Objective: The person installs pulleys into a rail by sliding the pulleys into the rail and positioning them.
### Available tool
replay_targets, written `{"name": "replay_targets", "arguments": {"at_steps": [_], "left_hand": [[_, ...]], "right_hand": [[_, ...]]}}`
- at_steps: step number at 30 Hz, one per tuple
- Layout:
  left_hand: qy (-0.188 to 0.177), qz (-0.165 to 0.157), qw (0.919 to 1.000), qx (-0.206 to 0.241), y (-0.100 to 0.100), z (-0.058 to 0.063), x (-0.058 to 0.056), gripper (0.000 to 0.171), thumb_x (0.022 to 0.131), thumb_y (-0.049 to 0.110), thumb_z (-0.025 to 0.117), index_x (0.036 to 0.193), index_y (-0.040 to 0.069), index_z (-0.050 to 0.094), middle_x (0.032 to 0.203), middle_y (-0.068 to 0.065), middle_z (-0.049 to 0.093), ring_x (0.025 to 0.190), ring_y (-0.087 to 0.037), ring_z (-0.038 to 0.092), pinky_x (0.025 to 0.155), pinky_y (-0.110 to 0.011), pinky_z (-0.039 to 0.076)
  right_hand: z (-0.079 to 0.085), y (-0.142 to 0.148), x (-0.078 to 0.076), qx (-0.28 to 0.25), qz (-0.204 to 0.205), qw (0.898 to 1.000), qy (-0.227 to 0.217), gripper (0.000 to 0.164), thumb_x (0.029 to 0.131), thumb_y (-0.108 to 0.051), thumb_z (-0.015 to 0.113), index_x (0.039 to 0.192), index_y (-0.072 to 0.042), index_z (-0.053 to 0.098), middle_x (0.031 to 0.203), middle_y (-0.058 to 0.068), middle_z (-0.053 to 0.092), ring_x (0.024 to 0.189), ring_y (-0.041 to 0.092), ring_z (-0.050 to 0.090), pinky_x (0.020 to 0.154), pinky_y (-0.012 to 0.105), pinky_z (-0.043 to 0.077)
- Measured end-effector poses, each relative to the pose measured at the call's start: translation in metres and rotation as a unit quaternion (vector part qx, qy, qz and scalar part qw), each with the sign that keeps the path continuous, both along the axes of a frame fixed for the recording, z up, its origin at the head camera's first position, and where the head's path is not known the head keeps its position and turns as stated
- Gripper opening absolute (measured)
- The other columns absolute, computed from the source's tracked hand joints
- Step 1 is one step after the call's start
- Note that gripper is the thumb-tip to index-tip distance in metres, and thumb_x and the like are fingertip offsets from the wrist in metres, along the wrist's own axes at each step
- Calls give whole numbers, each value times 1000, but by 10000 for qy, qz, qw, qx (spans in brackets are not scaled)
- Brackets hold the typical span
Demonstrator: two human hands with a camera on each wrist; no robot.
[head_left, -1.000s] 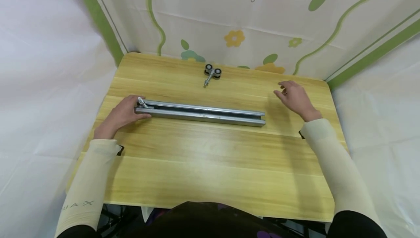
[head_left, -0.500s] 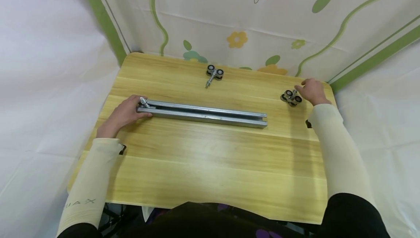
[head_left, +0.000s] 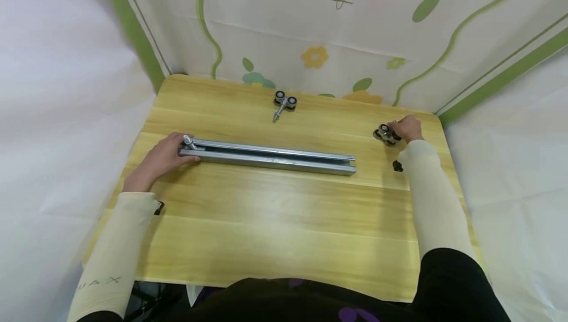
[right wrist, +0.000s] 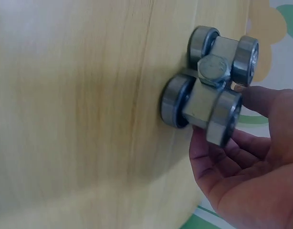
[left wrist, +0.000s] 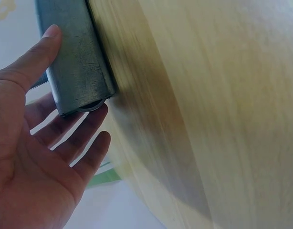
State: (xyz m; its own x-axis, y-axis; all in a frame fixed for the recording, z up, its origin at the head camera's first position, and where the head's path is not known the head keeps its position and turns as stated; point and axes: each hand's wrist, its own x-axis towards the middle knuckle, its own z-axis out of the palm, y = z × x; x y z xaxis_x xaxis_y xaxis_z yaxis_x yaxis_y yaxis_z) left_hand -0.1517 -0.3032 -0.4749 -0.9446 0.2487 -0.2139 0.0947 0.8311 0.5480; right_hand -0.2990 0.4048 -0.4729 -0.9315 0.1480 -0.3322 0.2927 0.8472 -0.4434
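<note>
Pale wood covers the table (head_left: 266, 243), stretching from its near edge to one steel rail (head_left: 266, 161), which stops short of both side edges. The left hand (head_left: 165, 158) grips its left end, beside one jutting bolt (head_left: 190, 142). Farther right, near the table's edge, the right hand (head_left: 407, 127) pinches one four-wheeled trolley (right wrist: 204, 100); a second trolley (head_left: 284, 104) lies by the far edge.

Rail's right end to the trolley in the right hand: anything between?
Only bare tabletop between the rail and the trolley; the head view shows it.
</note>
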Motion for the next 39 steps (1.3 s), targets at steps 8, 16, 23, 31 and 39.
{"name": "replay_targets", "arguments": {"at_steps": [8, 16, 23, 31, 39], "left_hand": [[73, 20, 10000, 49, 1, 0, -5, 73, 96, 31, 82, 148, -8, 50, 152, -36, 46, 139, -57, 44, 112, -73, 37], [11, -12, 10000, 39, 3, 3, -6, 75, 96, 34, 81, 149, -8, 49, 151, -37, 45, 139, -57, 44, 112, -73, 37], [-44, 16, 10000, 38, 4, 3, -5, 75, 96, 33, 82, 149, -10, 49, 151, -38, 45, 138, -57, 43, 112, -73, 37], [-35, 53, 10000, 34, 2, 3, -3, 75, 95, 31, 83, 147, -11, 51, 149, -39, 48, 139, -58, 43, 114, -72, 35], [40, 80, 9999, 76, 0, 1, -4, 73, 94, 29, 84, 146, -10, 52, 147, -38, 50, 138, -56, 45, 113, -71, 37]], "right_hand": [[-5, 1, -1, -465, -826, 9955, 16, 39, 103, -29, 64, 94, 6, 77, 96, 21, 72, 94, 37, 59, 92, 58, 54], [-4, -4, 0, -821, -1216, 9892, -55, 44, 106, -28, 61, 130, 8, 70, 147, 34, 54, 127, 43, 53, 108, 57, 49], [1, -9, 6, -800, -1333, 9877, 161, 41, 103, -27, 67, 130, 4, 70, 114, 15, 68, 89, 16, 64, 77, 30, 57], [7, -17, 16, -1088, -1351, 9840, 409, 38, 103, -22, 68, 130, 6, 66, 126, 19, 63, 80, 2, 62, 63, 14, 55], [12, -18, 32, -1428, -1156, 9800, 765, 29, 99, -13, 73, 120, 3, 64, 91, -7, 69, 70, 1, 69, 70, 19, 62]]}}
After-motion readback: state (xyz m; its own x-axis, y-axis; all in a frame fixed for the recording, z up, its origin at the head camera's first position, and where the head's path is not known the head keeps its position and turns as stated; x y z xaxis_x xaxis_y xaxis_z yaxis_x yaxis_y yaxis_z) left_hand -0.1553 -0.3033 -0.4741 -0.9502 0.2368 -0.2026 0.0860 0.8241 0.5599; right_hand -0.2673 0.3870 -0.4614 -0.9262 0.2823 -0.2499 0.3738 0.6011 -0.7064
